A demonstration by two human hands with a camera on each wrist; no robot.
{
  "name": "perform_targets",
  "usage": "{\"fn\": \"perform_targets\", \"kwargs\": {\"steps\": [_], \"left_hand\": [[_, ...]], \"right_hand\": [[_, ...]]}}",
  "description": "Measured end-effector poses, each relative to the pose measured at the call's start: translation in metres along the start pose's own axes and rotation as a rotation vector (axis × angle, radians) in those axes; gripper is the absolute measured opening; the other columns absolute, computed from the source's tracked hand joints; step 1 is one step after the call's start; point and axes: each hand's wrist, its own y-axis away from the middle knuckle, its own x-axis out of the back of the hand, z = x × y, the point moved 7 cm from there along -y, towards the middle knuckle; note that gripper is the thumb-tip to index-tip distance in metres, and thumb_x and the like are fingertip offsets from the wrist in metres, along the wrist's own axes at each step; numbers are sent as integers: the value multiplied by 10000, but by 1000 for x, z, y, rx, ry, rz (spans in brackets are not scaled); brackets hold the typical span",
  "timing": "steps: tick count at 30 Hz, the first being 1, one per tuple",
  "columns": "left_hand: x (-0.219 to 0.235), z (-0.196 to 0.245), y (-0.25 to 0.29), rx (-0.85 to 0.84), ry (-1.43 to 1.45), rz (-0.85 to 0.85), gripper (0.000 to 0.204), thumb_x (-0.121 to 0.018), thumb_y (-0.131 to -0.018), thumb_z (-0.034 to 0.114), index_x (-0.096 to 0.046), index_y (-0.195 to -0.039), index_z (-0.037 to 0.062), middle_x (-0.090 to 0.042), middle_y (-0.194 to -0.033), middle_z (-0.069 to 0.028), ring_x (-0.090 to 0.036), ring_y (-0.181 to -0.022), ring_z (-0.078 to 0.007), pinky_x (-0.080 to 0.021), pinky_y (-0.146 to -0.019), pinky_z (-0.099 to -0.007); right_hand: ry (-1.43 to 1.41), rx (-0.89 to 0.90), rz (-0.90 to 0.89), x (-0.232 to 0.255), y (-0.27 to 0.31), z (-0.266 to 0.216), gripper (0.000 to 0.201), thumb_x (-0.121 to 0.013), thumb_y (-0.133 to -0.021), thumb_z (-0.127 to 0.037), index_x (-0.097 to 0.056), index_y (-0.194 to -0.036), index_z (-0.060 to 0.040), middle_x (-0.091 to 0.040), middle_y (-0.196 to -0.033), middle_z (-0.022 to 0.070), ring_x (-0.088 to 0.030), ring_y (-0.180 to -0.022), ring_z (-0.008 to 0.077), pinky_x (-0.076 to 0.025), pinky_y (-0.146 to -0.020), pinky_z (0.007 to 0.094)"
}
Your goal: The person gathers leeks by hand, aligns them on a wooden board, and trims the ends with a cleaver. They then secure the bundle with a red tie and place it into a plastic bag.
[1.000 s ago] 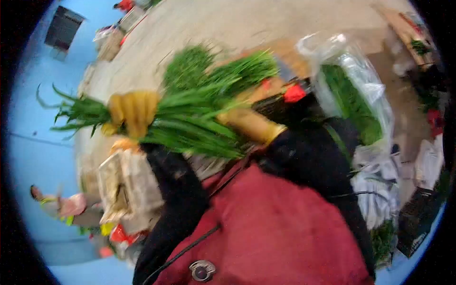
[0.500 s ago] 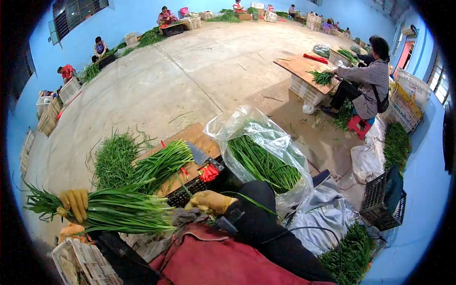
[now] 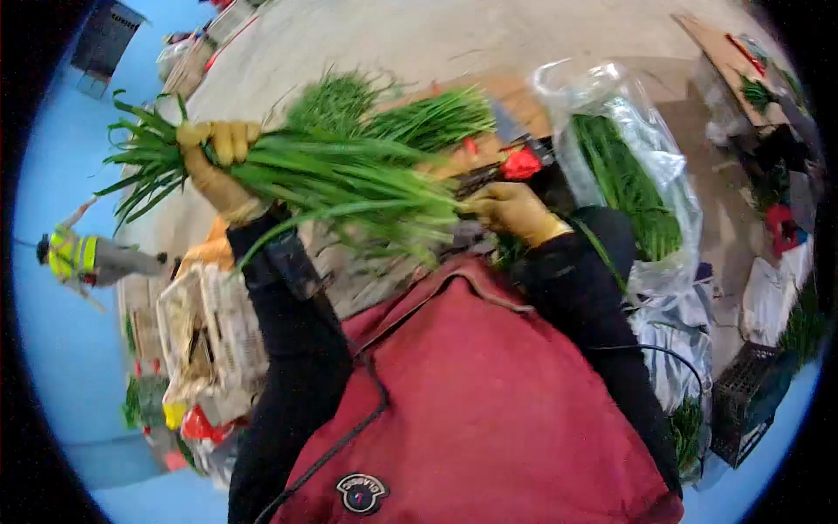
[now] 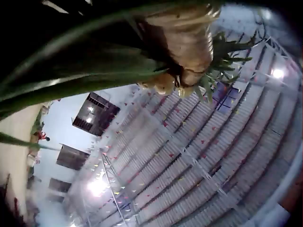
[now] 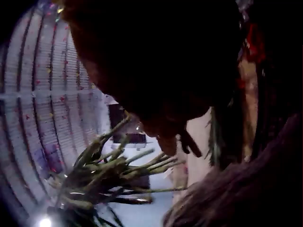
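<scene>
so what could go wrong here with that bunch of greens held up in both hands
The left hand grips the bunch of greens near one end only, so loose stalks may slide out onto the red apron. The right hand sits at the other end, close to the clear plastic bag, which the bunch could snag.

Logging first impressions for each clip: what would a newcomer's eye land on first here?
A long bundle of green chives stretches across the middle, the left hand in a yellow rubber glove gripping it near one end and the right gloved hand at the other. To the right stands a clear plastic bag of greens.
</scene>
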Motion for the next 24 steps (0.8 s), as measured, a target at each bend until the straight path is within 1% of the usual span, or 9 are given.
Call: {"fn": "perform_targets", "kwargs": {"steps": [3,6,9,10,13,16,19,23,24], "left_hand": [[20,1,-3,10,26,51,311,-583,-911,362,-528,-692,149,-411,-527,43,-385,-541,-109,-347,-638,-303],[31,1,-3,-16,1,115,310,-589,-909,364,-547,-686,153,-418,-529,41,-381,-540,-118,-360,-644,-303],[32,4,4,-53,-2,263,329,-603,-899,374,-515,-670,154,-409,-529,43,-368,-525,-119,-364,-623,-307],[33,3,5,-53,-2,254,333,-607,-896,377,-502,-673,153,-405,-530,42,-362,-518,-119,-366,-617,-309],[34,-5,4,-60,-54,302,345,-617,-887,385,-469,-685,148,-396,-531,41,-349,-502,-120,-372,-602,-315],[23,-13,9,-61,-128,491,343,-618,-884,376,-439,-704,144,-382,-531,38,-353,-496,-125,-387,-587,-323],[20,-10,10,-106,-240,491,345,-617,-883,369,-434,-695,145,-370,-531,39,-357,-497,-130,-391,-581,-325],[28,-20,11,-74,-202,537,349,-613,-884,368,-431,-684,147,-365,-530,35,-353,-496,-132,-389,-578,-322],[26,-21,10,-67,-206,520,351,-612,-884,370,-430,-682,148,-367,-530,35,-353,-496,-131,-388,-577,-320]], "right_hand": [[122,-277,-110,36,6,68,229,-590,-840,-101,-676,-1028,-1,-678,-860,49,-600,-764,140,-491,-723,268],[820,-10,-131,47,14,46,294,-585,-847,-109,-638,-1103,26,-680,-939,74,-613,-844,176,-491,-802,303],[180,175,15,31,8,8,339,-585,-845,-111,-607,-1144,48,-665,-1041,82,-603,-945,192,-465,-883,320],[15,238,-43,15,10,-24,348,-604,-842,-121,-609,-1148,45,-644,-1096,69,-582,-1010,181,-448,-911,310],[-355,288,-94,-26,2,-65,324,-635,-837,-143,-636,-1116,21,-660,-1031,49,-602,-933,158,-471,-852,286],[-382,97,-23,-32,-14,-56,282,-648,-835,-139,-652,-1071,15,-675,-961,47,-619,-852,130,-486,-780,259],[-646,188,-9,-21,-21,-48,252,-649,-832,-132,-659,-1031,21,-684,-928,50,-627,-795,115,-489,-725,245],[-619,203,11,-18,-14,-51,278,-642,-845,-142,-645,-1063,31,-684,-954,63,-631,-814,129,-495,-750,257],[-643,204,-55,-21,-18,-49,265,-640,-848,-118,-640,-1066,32,-683,-945,61,-633,-807,129,-501,-757,259]]}}
